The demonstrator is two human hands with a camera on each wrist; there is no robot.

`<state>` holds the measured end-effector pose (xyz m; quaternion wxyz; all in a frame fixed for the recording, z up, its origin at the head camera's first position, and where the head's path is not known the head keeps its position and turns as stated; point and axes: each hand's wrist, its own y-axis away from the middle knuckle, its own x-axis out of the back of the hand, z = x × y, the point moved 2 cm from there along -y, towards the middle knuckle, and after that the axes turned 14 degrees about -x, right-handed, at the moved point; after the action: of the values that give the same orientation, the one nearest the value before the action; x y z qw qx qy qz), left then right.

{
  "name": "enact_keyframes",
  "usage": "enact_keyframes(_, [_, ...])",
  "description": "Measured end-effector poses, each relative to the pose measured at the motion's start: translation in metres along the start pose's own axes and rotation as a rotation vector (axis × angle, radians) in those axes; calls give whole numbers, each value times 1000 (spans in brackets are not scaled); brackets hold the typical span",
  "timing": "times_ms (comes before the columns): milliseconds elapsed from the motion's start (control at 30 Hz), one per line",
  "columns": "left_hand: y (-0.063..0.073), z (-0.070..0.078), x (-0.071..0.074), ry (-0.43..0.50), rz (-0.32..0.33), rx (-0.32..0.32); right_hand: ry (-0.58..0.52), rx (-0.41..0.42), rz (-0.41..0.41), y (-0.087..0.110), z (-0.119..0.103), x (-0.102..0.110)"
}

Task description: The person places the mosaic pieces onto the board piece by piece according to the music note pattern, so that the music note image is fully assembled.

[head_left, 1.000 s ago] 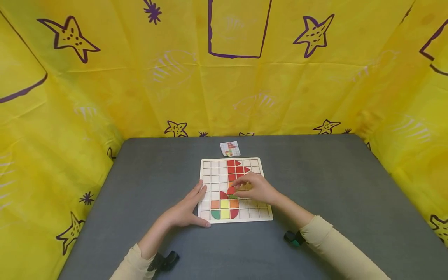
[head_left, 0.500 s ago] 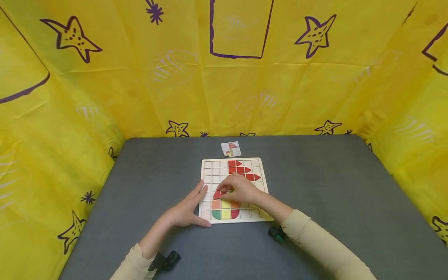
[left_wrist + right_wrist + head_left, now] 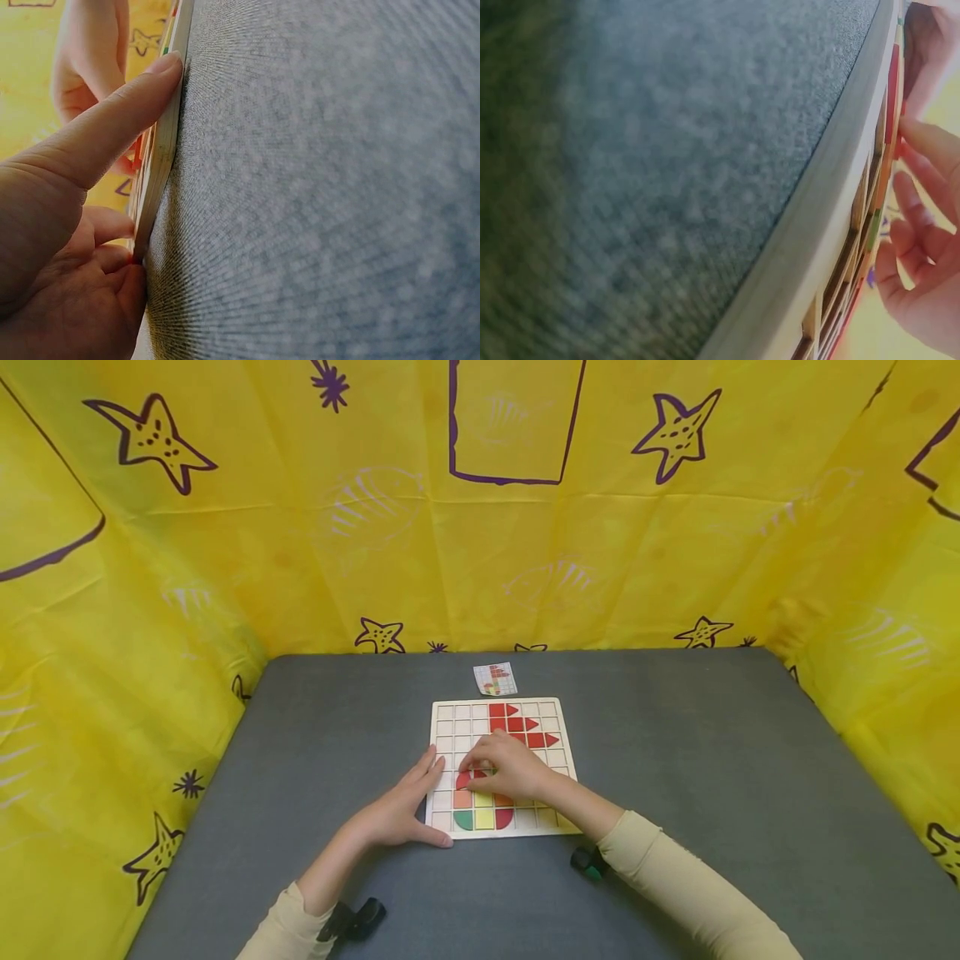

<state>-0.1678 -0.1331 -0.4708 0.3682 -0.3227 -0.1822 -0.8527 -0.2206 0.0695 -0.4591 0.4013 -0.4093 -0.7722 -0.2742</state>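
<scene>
A square wooden grid board (image 3: pixel 444 727) lies flat on the table. My left hand (image 3: pixel 393 814) rests at its left side, fingers stretched along the edge and thumb (image 3: pixel 131 112) against the front edge near the corner. Over the board's middle, my right hand (image 3: pixel 512 767) pinches a red quarter-circle tile (image 3: pixel 462 782) between thumb and fingertips. That tile lies at the cell just above an orange square tile (image 3: pixel 463 799). Green, yellow and red tiles fill cells below, including a yellow square tile (image 3: pixel 484 819). Red tiles form stepped rows at the top, one ending in a red pointed tile (image 3: pixel 552 740). The hand covers several middle cells.
A small printed card (image 3: pixel 495 679) with a coloured grid pattern lies just behind the board. The dark grey table (image 3: pixel 667 743) extends on both sides. Yellow patterned cloth (image 3: pixel 300 568) hangs at the back and sides.
My right hand has moved left across the board with the red quarter-circle tile and lowered it at the cell above the orange square. The left hand stays in place.
</scene>
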Motion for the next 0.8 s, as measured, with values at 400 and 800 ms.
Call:
enact_keyframes(400, [1,1,0,9,-3,18,24,-12,20,0,-2,-2])
enact_keyframes(800, [0,0,1,-7,-1,21,-25,19,36,3,-1,2])
